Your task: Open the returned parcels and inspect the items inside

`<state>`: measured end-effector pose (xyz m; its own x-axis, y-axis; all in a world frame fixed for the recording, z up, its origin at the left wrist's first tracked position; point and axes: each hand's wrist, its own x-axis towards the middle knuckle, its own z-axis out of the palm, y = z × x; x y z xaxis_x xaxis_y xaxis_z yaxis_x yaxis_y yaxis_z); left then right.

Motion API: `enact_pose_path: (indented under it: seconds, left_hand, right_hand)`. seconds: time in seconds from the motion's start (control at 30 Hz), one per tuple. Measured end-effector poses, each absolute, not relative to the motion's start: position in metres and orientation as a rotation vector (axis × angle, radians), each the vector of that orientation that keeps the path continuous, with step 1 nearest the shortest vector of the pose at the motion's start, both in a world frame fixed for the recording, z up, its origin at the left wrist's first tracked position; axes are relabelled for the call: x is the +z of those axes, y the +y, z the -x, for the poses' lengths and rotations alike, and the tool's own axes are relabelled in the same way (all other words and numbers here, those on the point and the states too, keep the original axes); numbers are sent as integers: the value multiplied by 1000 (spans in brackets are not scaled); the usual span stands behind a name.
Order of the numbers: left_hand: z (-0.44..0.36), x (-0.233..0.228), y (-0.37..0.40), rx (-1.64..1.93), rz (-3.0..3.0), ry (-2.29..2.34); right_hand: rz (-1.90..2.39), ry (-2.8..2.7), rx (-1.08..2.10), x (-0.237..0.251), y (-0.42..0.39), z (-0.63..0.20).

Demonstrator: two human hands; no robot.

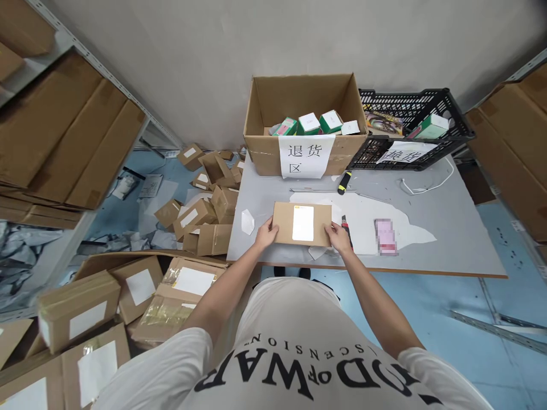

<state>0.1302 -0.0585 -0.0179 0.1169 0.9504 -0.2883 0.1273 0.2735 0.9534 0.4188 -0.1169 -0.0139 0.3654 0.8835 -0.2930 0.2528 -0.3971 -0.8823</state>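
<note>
A flat brown cardboard box (282,225) is in front of the person, over the near edge of the grey bench (465,233); whether it rests on the surface or is slightly raised, I cannot tell. A white label (303,224) is on its upper face. The fingers of the left hand (266,232) grasp the box's left end, and those of the right hand (338,236) grip its right end, so 2 hands hold it level.

Just beside the right hand lies a red-and-black cutter (346,229). Farther right, a pink, blurred item (386,236) lies on a white sheet (412,230), which extends behind the box. A yellow-and-black cutter (344,183) lies nearer the back.

At the rear of the bench stands a large open carton (261,149) with a paper sign on its front (306,159) and green-and-white boxes (308,124) inside. Just right of it, a black crate (367,155) holds another green-and-white box (431,126). Many cardboard boxes (207,209) lie on the floor to the left.
</note>
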Motion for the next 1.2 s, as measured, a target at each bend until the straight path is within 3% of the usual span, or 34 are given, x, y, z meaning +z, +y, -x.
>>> enact_pose_path:
  seconds: [0.17, 0.37, 0.7, 0.93, 1.2]
  left_hand:
    - [-130, -27, -56, 876, -1004, 1097]
    - [-129, -41, -60, 916, -985, 1081]
    - [-99, -89, -84, 766, -1109, 1298]
    - [-111, -79, -84, 771, -1289, 1155]
    - [-110, -53, -85, 763, -1350, 1184]
  right_hand:
    - [1481, -878, 1251, -27, -126, -417]
    - [1400, -892, 1310, -34, -128, -418]
    - [1756, -1029, 1182, -69, -157, -451]
    - [1814, -1389, 1107, -65, -155, -426]
    - [1773, -1375, 1090, -43, -153, -425]
